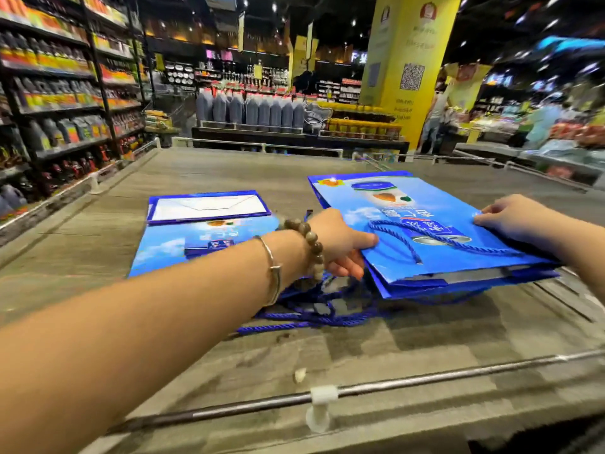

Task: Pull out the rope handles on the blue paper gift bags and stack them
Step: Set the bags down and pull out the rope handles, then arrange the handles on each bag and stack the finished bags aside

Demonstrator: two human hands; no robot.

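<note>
Presently, head view: the left hand point(340, 244), with a bead bracelet point(311, 247) and a silver bangle point(273, 267) on the wrist, grips the left edge of the top blue bag point(435, 257), thumb above, fingers curled beneath. The right hand point(510, 217) lies on the bag's right edge, fingers bent; a pinch cannot be confirmed. A rope handle point(393, 237) lies across the bag's face. This bag tops a stack right of the counter point(229, 172) centre. A second blue bag pile point(203, 244) lies left of it. Loose handles point(327, 309) trail towards the counter's near edge.

Head view, downward (close-up) over table point(229, 165)
</note>
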